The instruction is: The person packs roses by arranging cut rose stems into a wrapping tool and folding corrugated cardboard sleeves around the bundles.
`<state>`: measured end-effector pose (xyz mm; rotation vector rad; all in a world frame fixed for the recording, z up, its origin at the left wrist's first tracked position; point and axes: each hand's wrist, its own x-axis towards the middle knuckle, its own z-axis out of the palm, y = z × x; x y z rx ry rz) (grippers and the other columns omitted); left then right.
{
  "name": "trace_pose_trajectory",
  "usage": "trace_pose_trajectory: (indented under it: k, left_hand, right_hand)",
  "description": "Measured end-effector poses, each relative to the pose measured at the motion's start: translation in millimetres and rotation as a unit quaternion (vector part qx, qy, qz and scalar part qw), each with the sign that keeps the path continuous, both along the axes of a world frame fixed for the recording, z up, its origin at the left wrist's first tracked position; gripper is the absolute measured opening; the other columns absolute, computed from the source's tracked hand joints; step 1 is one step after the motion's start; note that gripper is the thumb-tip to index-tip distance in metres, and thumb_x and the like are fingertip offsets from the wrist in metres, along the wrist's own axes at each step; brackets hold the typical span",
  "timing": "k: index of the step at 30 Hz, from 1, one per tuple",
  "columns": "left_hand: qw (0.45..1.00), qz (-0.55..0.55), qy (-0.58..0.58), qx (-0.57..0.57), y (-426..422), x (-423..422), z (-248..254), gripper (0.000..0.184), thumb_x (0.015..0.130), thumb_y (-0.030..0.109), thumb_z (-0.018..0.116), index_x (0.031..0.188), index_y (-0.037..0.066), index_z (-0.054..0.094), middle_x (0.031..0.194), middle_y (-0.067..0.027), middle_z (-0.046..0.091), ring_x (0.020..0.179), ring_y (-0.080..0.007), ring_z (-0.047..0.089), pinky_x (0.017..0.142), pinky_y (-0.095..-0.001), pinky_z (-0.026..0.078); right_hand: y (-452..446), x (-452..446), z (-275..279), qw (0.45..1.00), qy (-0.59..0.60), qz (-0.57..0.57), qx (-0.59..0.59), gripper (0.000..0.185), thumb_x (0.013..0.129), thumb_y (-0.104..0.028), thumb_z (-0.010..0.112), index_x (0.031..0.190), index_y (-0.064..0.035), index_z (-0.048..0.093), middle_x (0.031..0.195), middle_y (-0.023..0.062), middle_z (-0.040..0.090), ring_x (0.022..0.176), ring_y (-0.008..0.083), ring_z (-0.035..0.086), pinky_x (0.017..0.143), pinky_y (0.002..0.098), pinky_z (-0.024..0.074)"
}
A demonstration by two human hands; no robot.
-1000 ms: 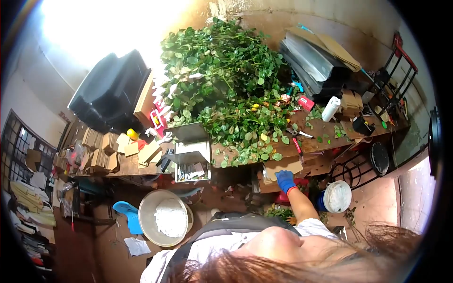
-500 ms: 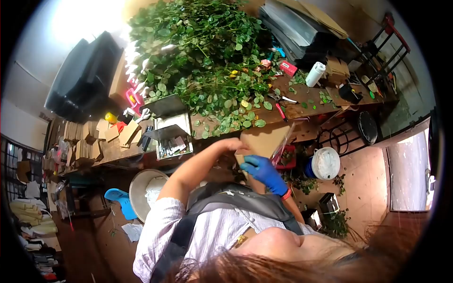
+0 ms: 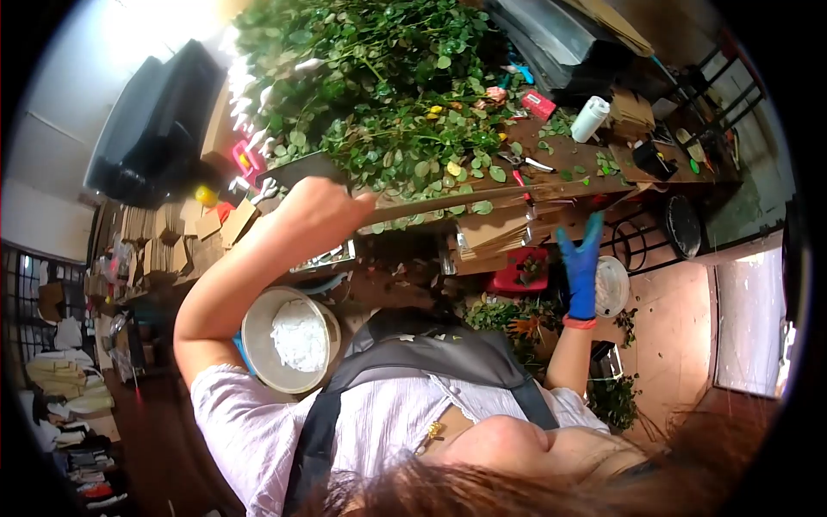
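My bare left hand (image 3: pixel 332 207) is closed on one end of a brown cardboard sheet (image 3: pixel 439 201), seen nearly edge-on above the table's front edge. My right hand (image 3: pixel 582 258), in a blue glove with a red cuff, is raised to the right of the sheet with its fingers apart and nothing in it. Between my hands, a stack of cardboard sheets (image 3: pixel 493 234) lies at the front of the table. Behind the sheet is a large heap of leafy green stems (image 3: pixel 379 112). Red-handled pruners (image 3: pixel 522 179) lie beside the leaves.
A bucket with white contents (image 3: pixel 287 340) stands on the floor at left, a white bucket (image 3: pixel 612 289) at right. On the table are a white roll (image 3: pixel 590 119), a red box (image 3: pixel 538 104) and cardboard pieces (image 3: pixel 164 226). A red container (image 3: pixel 521 271) is below.
My hands have moved apart from near my chest. My left hand went up and left with the cardboard; my right hand moved right and opened.
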<state>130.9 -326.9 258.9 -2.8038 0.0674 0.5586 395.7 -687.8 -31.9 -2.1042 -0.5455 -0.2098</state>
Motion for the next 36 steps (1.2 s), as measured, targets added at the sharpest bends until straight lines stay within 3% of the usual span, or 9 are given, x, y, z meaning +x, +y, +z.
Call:
trace_pose_trajectory:
  k: [6,7,11,16,20,24,28,33,36]
  left_hand:
    - [0.99,0.108,-0.062,-0.072,18,-83,5,0.013,0.09,0.02,0.062,0.089,0.009,0.056,0.058,-0.0096,0.059,0.059,-0.0318,0.064,0.053,-0.044,0.047]
    - [0.976,0.157,-0.077,-0.131,29,-93,0,0.018,0.092,0.024,0.061,0.087,0.007,0.058,0.063,-0.0152,0.061,0.064,-0.037,0.064,0.059,-0.0461,0.05]
    - [0.946,0.252,-0.119,-0.165,89,-119,-34,0.03,0.096,0.032,0.058,0.09,0.003,0.065,0.071,-0.0195,0.065,0.069,-0.0369,0.066,0.069,-0.0467,0.052]
    - [0.596,0.519,-0.108,-0.603,153,-103,-86,0.04,0.101,0.033,0.046,0.095,-0.001,0.065,0.084,-0.0188,0.073,0.055,-0.0144,0.054,0.054,-0.0282,0.044]
    - [0.282,0.36,0.078,-0.886,198,-91,-185,0.041,0.101,0.032,0.043,0.108,-0.006,0.056,0.095,-0.0262,0.072,0.042,-0.0096,0.032,0.041,-0.0227,0.029]
    - [0.141,0.443,0.114,-0.878,232,-110,-210,0.049,0.101,0.038,0.049,0.088,-0.008,0.061,0.081,-0.023,0.072,0.042,-0.0094,0.031,0.036,-0.0241,0.024]
    - [0.308,0.49,0.123,-0.806,303,-155,-255,0.05,0.099,0.041,0.055,0.067,0.003,0.062,0.059,-0.0127,0.066,0.033,-0.0092,0.029,0.034,-0.0248,0.02]
    - [0.88,0.364,0.052,-0.301,353,-173,-285,0.046,0.093,0.051,0.059,0.106,0.008,0.071,0.101,-0.0166,0.072,0.095,-0.0375,0.069,0.081,-0.0498,0.054]
    - [0.907,0.263,0.002,-0.329,350,-126,-330,0.04,0.09,0.04,0.062,0.113,0.008,0.068,0.104,-0.0183,0.071,0.096,-0.0378,0.068,0.08,-0.0489,0.055]
  right_hand:
    - [38,73,43,0.896,0.277,0.313,0.149,0.071,0.093,-0.019,0.071,0.152,-0.0014,0.037,0.148,0.0127,0.049,0.136,0.021,0.046,0.112,0.0354,0.0365]
    - [54,68,45,0.935,0.267,0.195,0.126,0.037,0.095,-0.018,0.07,0.127,-0.0003,0.063,0.11,0.0028,0.067,0.1,0.0119,0.06,0.09,0.0297,0.0475]
    - [145,57,104,0.971,0.06,0.127,0.193,0.024,0.094,-0.017,0.073,0.111,-0.0012,0.069,0.1,0.0008,0.068,0.087,0.007,0.058,0.078,0.0264,0.0487]
    - [283,-42,243,0.885,-0.194,0.356,0.229,0.029,0.09,-0.007,0.072,0.118,-0.0004,0.069,0.109,0.0089,0.073,0.095,0.0148,0.068,0.081,0.0315,0.0544]
    - [390,-123,291,0.775,-0.371,0.508,-0.064,0.033,0.083,-0.009,0.071,0.115,-0.0113,0.07,0.1,0.0115,0.072,0.091,0.0291,0.07,0.077,0.0368,0.0561]
    - [497,-150,243,0.713,-0.335,0.559,-0.258,0.021,0.092,-0.025,0.064,0.11,-0.0155,0.067,0.092,0.0111,0.07,0.085,0.0313,0.069,0.073,0.0434,0.0553]
    - [582,-170,179,0.69,-0.266,0.539,-0.404,0.025,0.095,-0.031,0.06,0.115,-0.018,0.064,0.095,0.0111,0.07,0.085,0.0324,0.069,0.074,0.0456,0.0554]
    - [610,-179,102,0.746,-0.259,0.525,-0.318,0.027,0.096,-0.033,0.059,0.119,-0.0186,0.062,0.096,0.0104,0.07,0.084,0.0313,0.068,0.07,0.0431,0.0555]
    - [610,-184,98,0.735,-0.274,0.531,-0.32,0.03,0.096,-0.031,0.061,0.123,-0.0186,0.062,0.097,0.008,0.069,0.081,0.0286,0.067,0.066,0.0395,0.0546]
